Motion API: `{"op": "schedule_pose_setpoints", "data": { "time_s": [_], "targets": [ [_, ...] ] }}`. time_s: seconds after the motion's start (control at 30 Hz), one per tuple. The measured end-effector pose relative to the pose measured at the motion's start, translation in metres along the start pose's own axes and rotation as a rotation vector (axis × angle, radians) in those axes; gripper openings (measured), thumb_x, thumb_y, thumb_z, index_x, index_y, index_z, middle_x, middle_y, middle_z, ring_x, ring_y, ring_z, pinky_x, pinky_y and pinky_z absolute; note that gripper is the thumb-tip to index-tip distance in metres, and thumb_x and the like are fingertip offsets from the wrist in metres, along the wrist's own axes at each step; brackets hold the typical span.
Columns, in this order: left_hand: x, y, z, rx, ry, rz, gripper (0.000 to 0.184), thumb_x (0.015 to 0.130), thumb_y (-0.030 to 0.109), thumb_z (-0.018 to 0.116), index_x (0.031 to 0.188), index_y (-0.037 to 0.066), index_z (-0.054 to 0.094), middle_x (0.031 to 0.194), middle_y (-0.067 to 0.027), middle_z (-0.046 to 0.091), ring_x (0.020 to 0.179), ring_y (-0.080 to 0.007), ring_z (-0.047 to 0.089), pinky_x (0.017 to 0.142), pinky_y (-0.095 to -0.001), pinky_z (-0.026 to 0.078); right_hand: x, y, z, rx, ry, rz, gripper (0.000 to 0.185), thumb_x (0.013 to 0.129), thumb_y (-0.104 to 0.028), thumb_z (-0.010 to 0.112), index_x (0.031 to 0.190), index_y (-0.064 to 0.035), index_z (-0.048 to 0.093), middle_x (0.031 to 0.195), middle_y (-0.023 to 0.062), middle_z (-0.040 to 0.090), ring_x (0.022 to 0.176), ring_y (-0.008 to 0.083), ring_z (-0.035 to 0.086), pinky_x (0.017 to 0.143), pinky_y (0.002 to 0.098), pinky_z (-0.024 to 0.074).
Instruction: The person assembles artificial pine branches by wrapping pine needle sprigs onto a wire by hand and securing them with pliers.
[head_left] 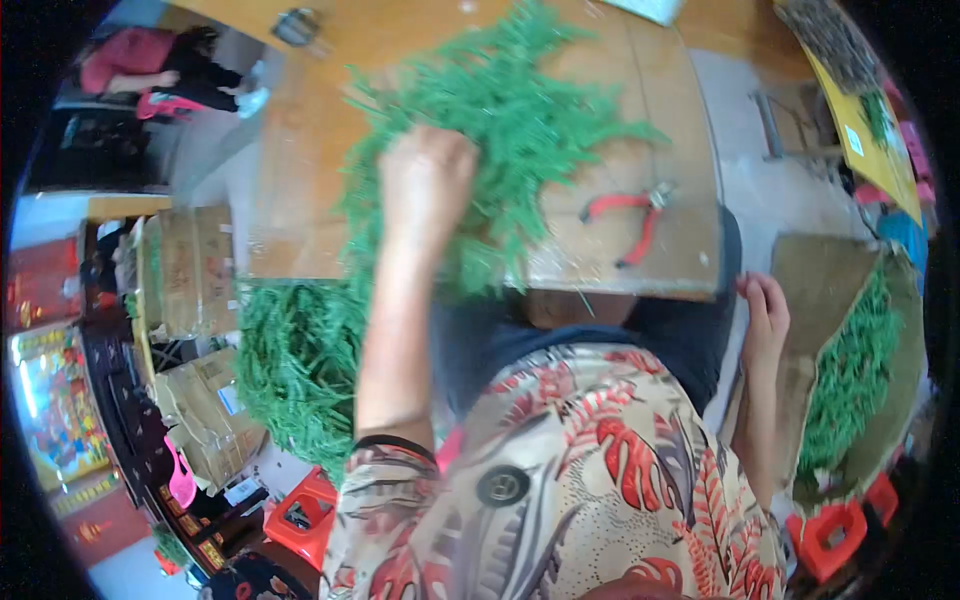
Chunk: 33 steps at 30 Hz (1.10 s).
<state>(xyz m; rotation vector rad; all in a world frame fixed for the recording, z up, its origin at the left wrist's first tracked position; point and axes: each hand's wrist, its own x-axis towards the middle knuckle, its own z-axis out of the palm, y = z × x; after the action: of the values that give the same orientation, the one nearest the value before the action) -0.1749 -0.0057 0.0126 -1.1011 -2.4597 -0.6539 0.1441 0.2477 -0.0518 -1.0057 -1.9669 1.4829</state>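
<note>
My left hand [430, 175] is closed, knuckles up, on a heap of green plastic foliage [540, 110] spread over a cardboard-topped table [680, 130]. Its fingertips are hidden among the sprigs. A pair of red-handled pliers [640, 215] lies to the right of the foliage with its handles spread. My right hand [765, 310] hangs beside my right thigh, below table height. Its fingers are loosely bent and a little apart, and no object shows in them.
More green foliage [305, 370] bulges at my left below the table edge. An open sack [900, 370] of foliage stands at my right. Cardboard boxes [200, 270] and a red stool [303, 515] are on the left. Another person [150, 65] sits at the upper left.
</note>
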Motion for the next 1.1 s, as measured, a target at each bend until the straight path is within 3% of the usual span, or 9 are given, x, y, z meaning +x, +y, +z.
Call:
{"op": "schedule_pose_setpoints", "data": {
  "time_s": [0.07, 0.13, 0.2, 0.3, 0.4, 0.53, 0.73, 0.87, 1.1],
  "targets": [
    [-0.005, 0.011, -0.005, 0.044, 0.032, -0.035, 0.015, 0.068, 0.012, 0.064, 0.080, 0.003, 0.061, 0.084, -0.0130, 0.057, 0.081, -0.0299, 0.054, 0.071, -0.0387, 0.043, -0.005, 0.000, 0.006, -0.035, -0.042, -0.042, 0.020, 0.087, -0.013, 0.048, 0.096, 0.0023, 0.057, 0.085, 0.0047, 0.058, 0.080, 0.0106, 0.053, 0.075, 0.0227, 0.0412],
    [-0.006, 0.028, -0.027, 0.104, 0.099, -0.031, 0.027, 0.069, 0.012, 0.063, 0.093, 0.003, 0.057, 0.091, -0.0149, 0.055, 0.085, -0.0294, 0.053, 0.070, -0.0385, 0.043, -0.010, -0.002, 0.017, 0.062, -0.054, -0.054, 0.019, 0.087, -0.012, 0.048, 0.096, 0.0022, 0.056, 0.084, 0.0031, 0.056, 0.079, 0.0095, 0.051, 0.074, 0.0223, 0.0406],
    [-0.014, 0.050, -0.051, 0.173, 0.065, -0.019, 0.025, 0.070, 0.014, 0.062, 0.092, 0.004, 0.057, 0.088, -0.0136, 0.056, 0.081, -0.0289, 0.054, 0.068, -0.0376, 0.042, -0.011, 0.001, 0.015, 0.044, -0.069, -0.073, 0.018, 0.087, -0.011, 0.048, 0.097, 0.0018, 0.056, 0.086, 0.0026, 0.055, 0.079, 0.0087, 0.050, 0.073, 0.0219, 0.0405],
    [-0.036, 0.072, -0.082, 0.262, -0.341, -0.207, 0.021, 0.071, 0.016, 0.060, 0.089, 0.005, 0.057, 0.081, -0.0120, 0.058, 0.072, -0.0290, 0.056, 0.063, -0.0377, 0.043, -0.013, 0.000, 0.015, 0.114, -0.039, -0.035, 0.018, 0.087, -0.010, 0.048, 0.098, 0.0018, 0.055, 0.087, 0.0028, 0.054, 0.079, 0.0087, 0.050, 0.072, 0.0220, 0.0409],
    [-0.068, 0.054, -0.073, 0.178, -0.449, -0.170, 0.018, 0.072, 0.016, 0.059, 0.087, 0.006, 0.057, 0.068, -0.0102, 0.056, 0.063, -0.0295, 0.055, 0.058, -0.0369, 0.044, -0.012, -0.010, 0.021, 0.022, -0.029, -0.067, 0.017, 0.087, -0.009, 0.047, 0.097, 0.0020, 0.054, 0.086, 0.0027, 0.053, 0.079, 0.0095, 0.049, 0.072, 0.0217, 0.0400],
    [-0.071, 0.070, -0.074, 0.054, -0.229, -0.293, 0.020, 0.074, 0.010, 0.059, 0.095, 0.007, 0.059, 0.069, -0.0098, 0.056, 0.062, -0.0275, 0.056, 0.056, -0.0345, 0.045, -0.014, -0.009, 0.023, 0.040, -0.021, -0.069, 0.017, 0.085, -0.007, 0.047, 0.097, 0.0021, 0.053, 0.090, 0.0041, 0.052, 0.084, 0.0110, 0.049, 0.076, 0.0226, 0.0390],
    [-0.066, 0.062, -0.045, -0.211, -0.182, -0.080, 0.024, 0.075, 0.004, 0.056, 0.099, 0.006, 0.059, 0.087, -0.0112, 0.057, 0.071, -0.0263, 0.056, 0.060, -0.0326, 0.045, -0.032, -0.016, 0.024, -0.089, -0.040, -0.264, 0.016, 0.082, -0.004, 0.049, 0.096, 0.0014, 0.053, 0.094, 0.0077, 0.052, 0.088, 0.0138, 0.049, 0.080, 0.0249, 0.0381],
    [-0.070, 0.051, -0.034, -0.139, -0.180, 0.117, 0.023, 0.071, 0.002, 0.054, 0.093, 0.004, 0.060, 0.090, -0.0116, 0.058, 0.079, -0.0286, 0.057, 0.068, -0.0347, 0.046, -0.060, -0.020, 0.021, -0.042, -0.062, -0.134, 0.015, 0.082, -0.003, 0.048, 0.095, 0.0015, 0.053, 0.097, 0.0079, 0.051, 0.084, 0.0130, 0.051, 0.078, 0.0239, 0.0401],
    [-0.077, 0.041, -0.026, -0.265, -0.011, 0.129, 0.018, 0.073, 0.001, 0.053, 0.090, 0.003, 0.060, 0.092, -0.0129, 0.059, 0.081, -0.0277, 0.058, 0.071, -0.0339, 0.046, -0.097, -0.010, 0.019, 0.026, -0.076, -0.061, 0.014, 0.084, -0.005, 0.048, 0.094, 0.0020, 0.055, 0.095, 0.0066, 0.052, 0.079, 0.0111, 0.052, 0.073, 0.0222, 0.0413]
  ]
}}
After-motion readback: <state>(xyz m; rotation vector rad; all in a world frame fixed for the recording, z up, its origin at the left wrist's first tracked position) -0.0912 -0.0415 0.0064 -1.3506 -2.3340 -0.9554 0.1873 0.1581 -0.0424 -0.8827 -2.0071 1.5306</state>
